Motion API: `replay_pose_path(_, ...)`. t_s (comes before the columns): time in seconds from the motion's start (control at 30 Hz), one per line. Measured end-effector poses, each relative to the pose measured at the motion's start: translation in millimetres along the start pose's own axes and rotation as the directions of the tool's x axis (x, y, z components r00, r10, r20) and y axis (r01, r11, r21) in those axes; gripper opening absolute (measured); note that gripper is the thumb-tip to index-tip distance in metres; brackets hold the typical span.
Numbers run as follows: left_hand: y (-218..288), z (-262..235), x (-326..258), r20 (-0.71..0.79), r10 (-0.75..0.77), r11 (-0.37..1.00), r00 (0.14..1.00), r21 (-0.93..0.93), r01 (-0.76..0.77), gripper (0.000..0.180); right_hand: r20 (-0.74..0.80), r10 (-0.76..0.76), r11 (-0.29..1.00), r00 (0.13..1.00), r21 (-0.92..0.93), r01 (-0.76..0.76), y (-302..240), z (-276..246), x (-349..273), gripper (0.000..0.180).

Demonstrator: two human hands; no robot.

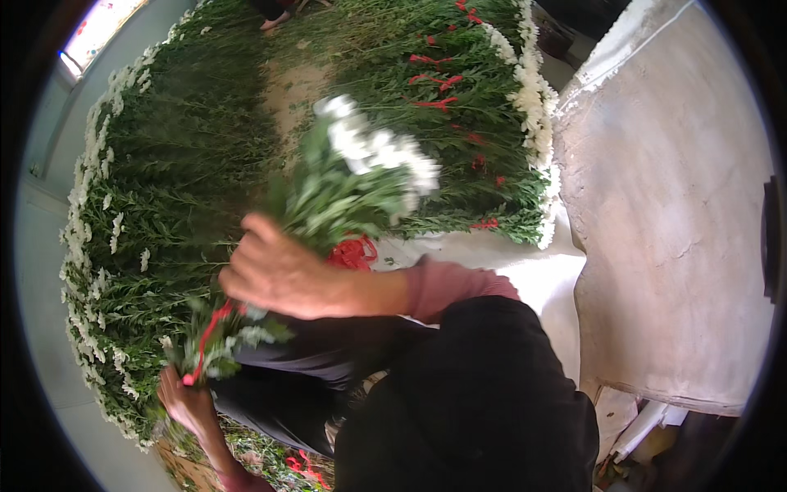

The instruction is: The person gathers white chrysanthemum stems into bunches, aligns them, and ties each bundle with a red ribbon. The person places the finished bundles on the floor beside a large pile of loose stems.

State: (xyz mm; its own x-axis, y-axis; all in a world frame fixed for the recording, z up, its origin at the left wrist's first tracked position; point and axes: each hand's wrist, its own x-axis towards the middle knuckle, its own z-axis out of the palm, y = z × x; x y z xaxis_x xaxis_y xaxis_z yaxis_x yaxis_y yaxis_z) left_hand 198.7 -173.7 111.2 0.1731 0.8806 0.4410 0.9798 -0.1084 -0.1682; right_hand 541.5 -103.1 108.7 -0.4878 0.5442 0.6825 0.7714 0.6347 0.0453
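Observation:
A bunch of white-headed flowers (pixel 340 193) with green leaves slants across my lap, slightly blurred by motion. My right hand (pixel 279 269) is closed around it below the heads, its back toward me. Down and to the left, leafy stem ends (pixel 217 353) come out over my dark trousers. A red ribbon (pixel 215 332) runs along them from beneath my right hand to my left hand (pixel 188 402). The fingers of my left hand are pinched at the ribbon's lower end, against the foliage; whether they also grip stems is hidden.
Rows of white flowers (pixel 102 271) line the left side, stems inward. On the right lie bunches tied with red ribbon (pixel 434 80). More red ribbon (pixel 352 252) is heaped beyond my right forearm. A pale sheet (pixel 541 287) and a plastered wall (pixel 668 213) stand right. Another person's hand (pixel 276 20) shows at the top.

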Motion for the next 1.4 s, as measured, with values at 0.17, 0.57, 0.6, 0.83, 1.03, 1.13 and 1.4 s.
replay_pose_path(0.17, 135, 6, 110, -0.024, 0.326, 0.914, 0.945, -0.247, -0.322, 0.113, -0.016, 0.226, 0.937, 0.974, -0.271, -0.222, 102, -63, -96, 0.021)
replay_pose_path(0.57, 98, 33, 84, 0.260, 0.178, 0.968, 0.949, -0.220, -0.121, 0.089, 0.246, 0.929, 0.369, 0.276, -0.673, -0.641, 203, 17, -454, 0.061)
replay_pose_path(0.6, 82, 31, 74, 0.270, 0.127, 0.977, 0.955, -0.201, -0.073, 0.089, 0.243, 0.968, 0.211, 0.066, -0.639, -0.740, 197, 38, -467, 0.064)
replay_pose_path(0.83, -3, 59, -2, 0.503, -0.218, 0.941, 0.836, -0.121, 0.317, 0.068, 0.450, 0.890, 0.429, 0.079, -0.762, -0.485, 232, 71, -523, 0.071)
replay_pose_path(1.03, -20, 76, -28, 0.790, -0.066, 0.855, 0.610, -0.270, 0.443, 0.064, 0.760, 0.597, 0.725, 0.257, -0.374, -0.578, 250, 114, -276, 0.054)
replay_pose_path(1.13, -52, 115, -26, 0.707, -0.046, 0.755, 0.705, -0.437, 0.488, 0.060, 0.807, 0.339, 0.799, 0.483, 0.025, -0.601, 181, 159, -62, 0.042)
replay_pose_path(1.4, -144, 170, 5, 0.676, -0.362, 0.389, 0.642, -0.516, 0.763, 0.054, 0.855, -0.326, 0.723, 0.404, 0.500, -0.476, -71, 339, 198, 0.052)
